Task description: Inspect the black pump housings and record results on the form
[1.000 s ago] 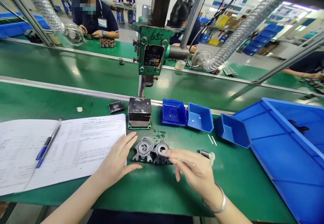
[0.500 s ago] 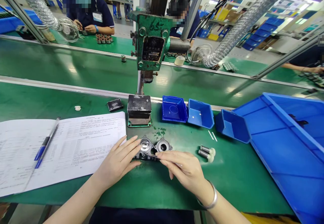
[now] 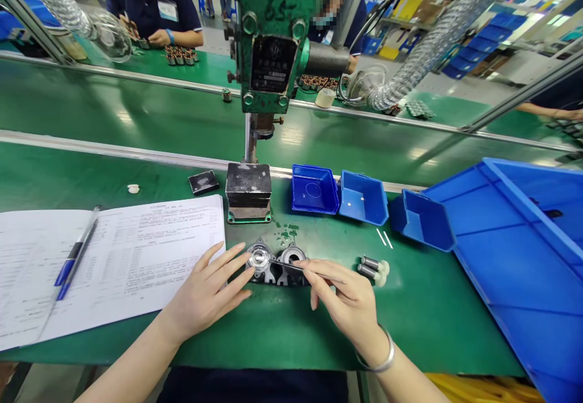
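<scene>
My left hand (image 3: pixel 212 297) has its fingers spread, their tips at the left side of a round metal housing (image 3: pixel 260 257). Beside it on the right sits a second round housing (image 3: pixel 291 256) with a dark centre. Both rest in a dark holder on the green table. My right hand (image 3: pixel 341 294) pinches a thin metal tool, like tweezers (image 3: pixel 291 265), which lies across the front of the second housing with its tip between the two. Behind the housings stands the press, with a dark metal block (image 3: pixel 248 186) on its base.
Blue bins (image 3: pixel 314 190) line the back right, and a large blue crate (image 3: pixel 514 239) fills the right. An open booklet (image 3: pixel 168 257) with pens (image 3: pixel 75 263) lies left. Metal cylinders with white ends (image 3: pixel 373 269) lie right of my right hand. People sit beyond the rail.
My right hand has moved slightly right, and the tool now lies across the second housing's front. My left hand stays beside the left housing. The view has shifted a little.
</scene>
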Demonstrator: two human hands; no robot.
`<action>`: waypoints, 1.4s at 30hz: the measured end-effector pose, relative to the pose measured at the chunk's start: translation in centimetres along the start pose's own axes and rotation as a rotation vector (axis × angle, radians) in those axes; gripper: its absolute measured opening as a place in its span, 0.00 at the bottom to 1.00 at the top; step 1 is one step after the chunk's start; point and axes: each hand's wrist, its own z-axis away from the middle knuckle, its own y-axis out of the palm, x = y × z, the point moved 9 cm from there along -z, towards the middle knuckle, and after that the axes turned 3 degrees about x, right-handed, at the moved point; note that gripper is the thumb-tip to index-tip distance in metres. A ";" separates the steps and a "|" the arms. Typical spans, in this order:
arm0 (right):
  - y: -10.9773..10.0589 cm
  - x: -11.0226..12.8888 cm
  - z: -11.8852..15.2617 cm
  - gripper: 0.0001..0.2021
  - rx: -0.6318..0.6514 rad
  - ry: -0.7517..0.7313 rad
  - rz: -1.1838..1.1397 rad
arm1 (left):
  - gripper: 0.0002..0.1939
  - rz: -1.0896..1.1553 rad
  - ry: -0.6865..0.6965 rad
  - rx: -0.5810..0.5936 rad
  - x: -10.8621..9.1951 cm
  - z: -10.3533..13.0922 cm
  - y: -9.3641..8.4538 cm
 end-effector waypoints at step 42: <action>1.9 1.9 -1.8 0.10 0.124 -0.050 -0.028 | 0.17 0.133 -0.076 -0.117 0.6 -0.2 -0.6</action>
